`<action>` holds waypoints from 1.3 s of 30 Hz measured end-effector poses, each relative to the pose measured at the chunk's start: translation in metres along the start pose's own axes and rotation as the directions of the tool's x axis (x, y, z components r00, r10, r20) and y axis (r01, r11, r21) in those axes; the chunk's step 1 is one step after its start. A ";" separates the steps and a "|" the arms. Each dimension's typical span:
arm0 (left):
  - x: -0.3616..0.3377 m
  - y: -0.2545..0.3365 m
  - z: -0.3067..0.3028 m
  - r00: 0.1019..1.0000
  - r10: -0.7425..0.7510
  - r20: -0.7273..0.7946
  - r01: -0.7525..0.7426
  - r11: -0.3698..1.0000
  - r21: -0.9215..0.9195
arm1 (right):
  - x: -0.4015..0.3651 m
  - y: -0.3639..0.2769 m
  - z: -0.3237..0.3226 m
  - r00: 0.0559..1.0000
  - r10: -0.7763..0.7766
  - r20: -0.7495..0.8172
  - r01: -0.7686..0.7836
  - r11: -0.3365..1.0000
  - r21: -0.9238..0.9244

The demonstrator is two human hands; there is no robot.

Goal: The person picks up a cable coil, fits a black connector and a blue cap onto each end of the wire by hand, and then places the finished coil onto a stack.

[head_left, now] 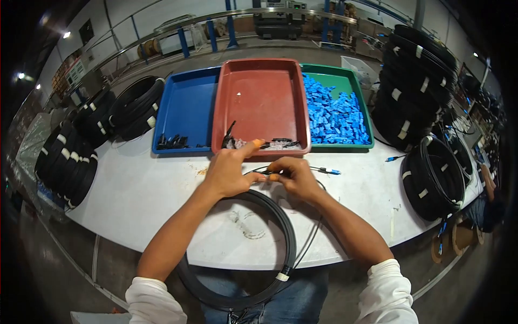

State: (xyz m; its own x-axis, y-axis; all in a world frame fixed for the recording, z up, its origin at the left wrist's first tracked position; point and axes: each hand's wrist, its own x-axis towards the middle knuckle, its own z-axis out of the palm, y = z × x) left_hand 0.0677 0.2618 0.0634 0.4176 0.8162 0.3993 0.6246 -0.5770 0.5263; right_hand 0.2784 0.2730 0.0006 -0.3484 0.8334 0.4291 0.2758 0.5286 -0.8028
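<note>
black cable coil (291, 232) lies partly on the counter (135, 194), directly in front of you, and extends past the near edge over your lap. a white tape band (282, 277) wraps its lower right part.

your left hand (226, 170) is above the coil's far side: the index finger is spread away from the thumb towards the red tray, the thumb is at the black cable section (268, 173), and the grip of the remaining fingers is hidden. your right hand (297, 178) has its thumb and index finger closed together on that section. to its right, a blue-tipped connector (334, 172) lies on a thin black lead.

beyond your hands are three trays, side by side. the blue tray (189, 102) contains black pieces (174, 142) along its near side; the red tray (261, 97), at the centre, contains black and pale pieces (280, 143) by its near wall; the green tray (345, 79) contains many blue pieces (337, 116). further black coils (67, 162) stand at left, and a tall stack of coils (415, 86) rises at right.
</note>
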 end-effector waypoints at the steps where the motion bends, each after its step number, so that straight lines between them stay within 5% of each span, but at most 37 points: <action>1: 0.007 0.001 -0.004 1.000 -0.003 0.029 0.002 0.999 0.042 | -0.001 0.009 0.004 0.999 0.026 0.037 -0.028 0.999 0.043; 9: 0.094 0.017 0.024 0.921 0.378 0.092 -0.388 0.905 0.173 | 0.002 0.009 0.005 0.991 0.059 0.124 -0.050 0.996 -0.078; 12: 0.134 0.031 0.047 0.871 0.392 0.297 -0.474 0.830 0.295 | 0.001 0.016 0.007 0.991 -0.031 0.131 0.050 0.989 -0.143; 17: 0.198 0.027 0.096 0.815 0.432 0.386 -0.565 0.741 0.362 | 0.002 0.015 0.007 0.992 0.019 0.126 -0.005 0.993 -0.114; 22: 0.238 0.019 0.125 0.857 0.426 0.289 -0.497 0.831 0.250 | 0.002 0.010 0.002 0.987 0.047 0.154 -0.037 0.997 -0.065; 29: 0.268 0.004 0.153 0.720 0.659 0.218 -0.693 0.672 0.261 | 0.001 0.013 0.003 0.989 0.034 0.144 -0.027 0.999 -0.045; 30: 0.270 0.006 0.154 0.720 0.658 0.218 -0.693 0.672 0.261 | 0.001 0.014 0.003 0.990 0.022 0.136 -0.016 0.999 -0.043; 32: 0.273 0.013 0.158 0.843 0.419 0.337 -0.523 0.784 0.335 | 0.002 0.010 0.002 0.987 0.048 0.154 -0.041 0.998 -0.049; 39: 0.271 0.024 0.156 0.944 0.183 0.276 -0.273 0.902 0.335 | 0.002 0.009 0.003 0.986 0.070 0.149 -0.065 0.997 -0.043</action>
State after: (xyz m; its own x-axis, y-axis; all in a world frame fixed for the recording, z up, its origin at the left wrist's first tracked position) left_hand 0.2986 0.4733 0.0670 0.6903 0.6729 0.2660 0.6704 -0.7331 0.1148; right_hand 0.2777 0.2791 -0.0073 -0.4575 0.8352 0.3051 0.3360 0.4800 -0.8104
